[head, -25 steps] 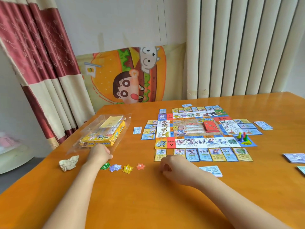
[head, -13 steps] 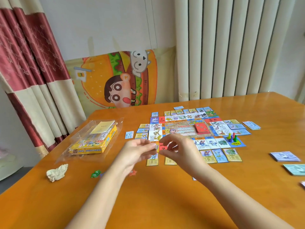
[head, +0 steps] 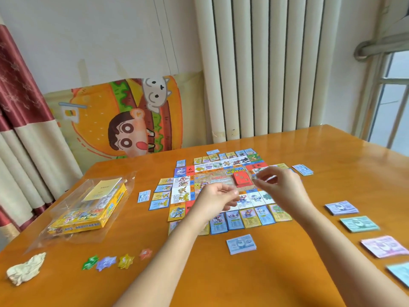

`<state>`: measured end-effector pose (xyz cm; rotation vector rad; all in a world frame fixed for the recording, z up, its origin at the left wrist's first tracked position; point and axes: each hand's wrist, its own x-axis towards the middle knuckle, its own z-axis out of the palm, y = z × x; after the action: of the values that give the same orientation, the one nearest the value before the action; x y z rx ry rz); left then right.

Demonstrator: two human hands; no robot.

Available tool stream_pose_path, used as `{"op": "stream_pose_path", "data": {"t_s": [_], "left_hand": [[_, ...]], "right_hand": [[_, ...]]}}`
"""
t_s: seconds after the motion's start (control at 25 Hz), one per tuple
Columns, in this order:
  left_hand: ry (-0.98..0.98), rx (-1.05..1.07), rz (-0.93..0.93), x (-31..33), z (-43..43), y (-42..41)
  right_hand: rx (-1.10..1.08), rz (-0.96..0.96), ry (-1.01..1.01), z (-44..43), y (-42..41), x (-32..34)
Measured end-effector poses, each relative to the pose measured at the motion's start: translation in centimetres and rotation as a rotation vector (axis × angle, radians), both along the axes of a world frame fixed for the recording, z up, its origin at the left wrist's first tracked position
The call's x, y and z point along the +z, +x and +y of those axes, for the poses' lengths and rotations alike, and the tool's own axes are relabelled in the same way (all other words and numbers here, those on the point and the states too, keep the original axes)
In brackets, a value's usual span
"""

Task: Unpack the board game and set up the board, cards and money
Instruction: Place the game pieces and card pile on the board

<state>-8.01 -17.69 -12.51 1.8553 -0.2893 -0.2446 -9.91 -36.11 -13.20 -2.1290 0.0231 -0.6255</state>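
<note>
Clear plastic bag (head: 49,239) holds yellow box (head: 88,219); left hand (head: 218,197), right hand (head: 285,189): grip unclear.

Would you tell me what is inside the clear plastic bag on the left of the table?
A yellow game box lies in the bag, with a pale leaflet on top of it. What the box itself holds is hidden.

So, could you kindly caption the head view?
Left hand and right hand hover above the colourful square game board on the orange table.
</note>
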Motion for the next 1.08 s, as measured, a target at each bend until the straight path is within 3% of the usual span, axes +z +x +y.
{"op": "stream_pose_path", "data": {"t_s": [0.16, 0.32, 0.6, 1.08], "left_hand": [[0.477, -0.042, -0.229, -1.4, -1.9, 2.4], [0.647, -0.052, -0.229, -2.0, -2.4, 4.1], [0.756, -0.08, -0.229, -3.2, -2.1, 5.3], [0.659, -0.056, -0.243, -4.0, -1.4, 6.2]], "right_hand": [[-0.181, 0.307, -0.147, -5.4, 2.3, -2.7], [-0.254, 0.418, -0.178, -7.0, 3.1, -4.5], [-0.319, 0.403, -0.226, -7.1, 3.8, -6.1], [-0.306, 0.34, -0.186, -5.8, 3.6, -5.4]]}}
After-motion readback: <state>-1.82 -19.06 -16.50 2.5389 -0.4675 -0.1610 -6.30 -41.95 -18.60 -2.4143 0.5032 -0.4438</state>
